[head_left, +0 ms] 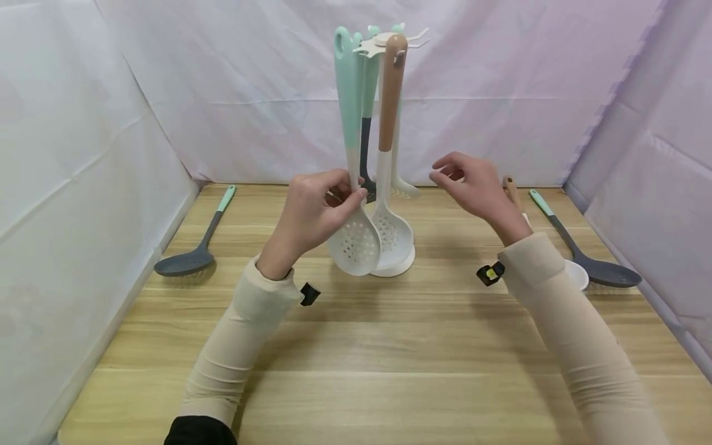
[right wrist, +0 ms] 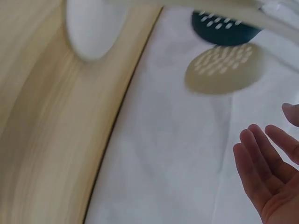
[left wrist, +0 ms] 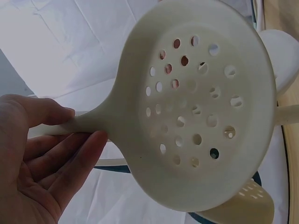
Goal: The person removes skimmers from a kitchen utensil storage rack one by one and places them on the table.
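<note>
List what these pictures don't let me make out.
Head view: whether the right brown handle meets the white bowl; the right sleeve hides that.
Head view: part of the stand base, behind the hanging brown-handled skimmer.
Left wrist view: held skimmer, handle mostly behind the left hand.
Right wrist view: right hand, cut off at right edge.

Leftmost skimmer (head_left: 355, 247) before rack (head_left: 402, 264), rack between left spoon (head_left: 186, 262) and right spoon (head_left: 603, 272) on table (head_left: 389, 346)

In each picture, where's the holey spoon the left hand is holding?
Head: the holey spoon is near the centre, pinched by the left hand.
Left wrist: the holey spoon fills the centre.
Right wrist: I can't tell whether any of it shows.
Shared landmark: the wooden table (head: lower part; left wrist: right edge; right wrist: left side).
</note>
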A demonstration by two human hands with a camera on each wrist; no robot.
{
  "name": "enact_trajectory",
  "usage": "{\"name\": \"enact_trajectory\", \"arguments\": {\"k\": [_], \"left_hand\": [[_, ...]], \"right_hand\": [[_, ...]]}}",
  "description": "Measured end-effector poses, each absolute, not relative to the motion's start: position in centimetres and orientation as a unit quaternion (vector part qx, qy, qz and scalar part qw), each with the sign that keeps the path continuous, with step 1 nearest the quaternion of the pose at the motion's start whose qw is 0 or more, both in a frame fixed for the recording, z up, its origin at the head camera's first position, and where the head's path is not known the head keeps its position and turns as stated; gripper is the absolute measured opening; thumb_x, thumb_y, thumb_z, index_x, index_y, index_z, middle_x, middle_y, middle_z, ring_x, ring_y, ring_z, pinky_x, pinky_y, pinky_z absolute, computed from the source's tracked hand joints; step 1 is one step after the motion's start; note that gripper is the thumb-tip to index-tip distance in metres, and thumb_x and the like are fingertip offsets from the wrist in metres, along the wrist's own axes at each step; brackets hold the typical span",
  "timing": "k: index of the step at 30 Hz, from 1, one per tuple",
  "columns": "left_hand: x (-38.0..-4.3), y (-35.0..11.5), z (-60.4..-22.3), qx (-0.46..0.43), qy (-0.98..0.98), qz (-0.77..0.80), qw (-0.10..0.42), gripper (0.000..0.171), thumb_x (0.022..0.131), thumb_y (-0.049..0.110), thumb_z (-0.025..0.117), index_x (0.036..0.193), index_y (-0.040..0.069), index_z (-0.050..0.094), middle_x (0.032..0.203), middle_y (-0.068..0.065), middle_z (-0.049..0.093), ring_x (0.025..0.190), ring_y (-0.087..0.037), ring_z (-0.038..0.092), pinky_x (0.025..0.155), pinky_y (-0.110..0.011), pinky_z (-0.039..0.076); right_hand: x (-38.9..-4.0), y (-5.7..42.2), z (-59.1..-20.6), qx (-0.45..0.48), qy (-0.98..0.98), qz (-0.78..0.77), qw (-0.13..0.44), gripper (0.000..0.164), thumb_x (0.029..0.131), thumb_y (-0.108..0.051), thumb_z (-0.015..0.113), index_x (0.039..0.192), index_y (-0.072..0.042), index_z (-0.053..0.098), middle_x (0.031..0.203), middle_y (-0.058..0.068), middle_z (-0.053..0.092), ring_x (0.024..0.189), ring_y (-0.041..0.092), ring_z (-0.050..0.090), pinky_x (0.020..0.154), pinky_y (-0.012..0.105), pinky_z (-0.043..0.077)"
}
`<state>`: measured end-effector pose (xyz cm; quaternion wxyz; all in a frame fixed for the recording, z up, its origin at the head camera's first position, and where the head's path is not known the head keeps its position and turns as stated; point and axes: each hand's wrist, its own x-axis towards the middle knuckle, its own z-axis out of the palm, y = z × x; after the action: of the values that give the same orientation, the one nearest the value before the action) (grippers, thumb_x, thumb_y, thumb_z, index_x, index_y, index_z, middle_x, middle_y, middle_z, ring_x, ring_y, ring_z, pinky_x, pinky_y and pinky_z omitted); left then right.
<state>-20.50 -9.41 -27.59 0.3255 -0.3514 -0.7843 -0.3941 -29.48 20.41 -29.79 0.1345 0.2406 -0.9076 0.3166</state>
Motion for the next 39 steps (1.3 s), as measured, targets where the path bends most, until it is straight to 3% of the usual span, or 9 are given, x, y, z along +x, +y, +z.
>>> {"name": "enact_trajectory", "arguments": {"k": [4,9,17,23,31,39], "left_hand": [[-20.3,-9.7,-27.4,-0.345,-0.781,-0.397,0.336,0.010,0.085,0.016,0.066,0.083,0.007,0.070,0.069,0.006,0.066,0.058,-0.001,0.061,0.054,-0.016,0.051],[-20.0,-10.3,-27.1,-0.331,-0.783,-0.405,0.335,0.011,0.087,0.018,0.066,0.083,0.008,0.070,0.070,0.005,0.067,0.060,-0.002,0.062,0.054,-0.017,0.052],[-19.5,-11.4,-26.3,-0.311,-0.780,-0.423,0.340,0.011,0.086,0.016,0.068,0.081,0.007,0.070,0.077,0.000,0.070,0.062,-0.006,0.063,0.054,-0.020,0.052],[-18.5,-11.3,-25.3,-0.297,-0.781,-0.419,0.354,0.007,0.083,0.007,0.069,0.079,0.001,0.069,0.077,-0.006,0.071,0.063,-0.012,0.066,0.053,-0.024,0.054],[-17.3,-11.0,-24.3,-0.289,-0.781,-0.424,0.356,0.005,0.081,0.002,0.068,0.082,-0.003,0.070,0.074,-0.011,0.070,0.061,-0.021,0.067,0.054,-0.031,0.056],[-17.8,-11.7,-24.8,-0.300,-0.780,-0.418,0.356,0.004,0.082,0.003,0.068,0.081,-0.001,0.070,0.074,-0.009,0.070,0.060,-0.014,0.066,0.054,-0.025,0.055]], "right_hand": [[-29.0,18.2,-29.5,0.273,-0.875,0.366,0.160,0.033,0.094,-0.038,0.056,0.116,-0.015,0.062,0.098,0.005,0.067,0.086,0.018,0.063,0.072,0.037,0.050],[-29.0,16.4,-29.7,0.283,-0.851,0.417,0.150,0.032,0.095,-0.034,0.055,0.120,-0.014,0.060,0.103,0.005,0.068,0.086,0.019,0.064,0.071,0.034,0.052],[-29.4,14.3,-30.5,0.281,-0.822,0.469,0.158,0.029,0.094,-0.029,0.058,0.118,-0.013,0.063,0.105,0.002,0.067,0.091,0.011,0.062,0.075,0.026,0.052],[-28.3,13.3,-30.1,0.272,-0.794,0.519,0.161,0.026,0.094,-0.017,0.058,0.116,-0.005,0.062,0.105,0.011,0.065,0.094,0.019,0.062,0.076,0.025,0.050],[-27.0,12.1,-30.0,0.289,-0.780,0.519,0.196,0.020,0.093,-0.009,0.058,0.110,0.000,0.063,0.097,0.014,0.066,0.086,0.026,0.063,0.065,0.023,0.048],[-27.5,11.8,-30.1,0.294,-0.764,0.540,0.196,0.018,0.092,-0.006,0.059,0.108,0.003,0.063,0.098,0.015,0.065,0.088,0.028,0.065,0.065,0.020,0.048]]}}
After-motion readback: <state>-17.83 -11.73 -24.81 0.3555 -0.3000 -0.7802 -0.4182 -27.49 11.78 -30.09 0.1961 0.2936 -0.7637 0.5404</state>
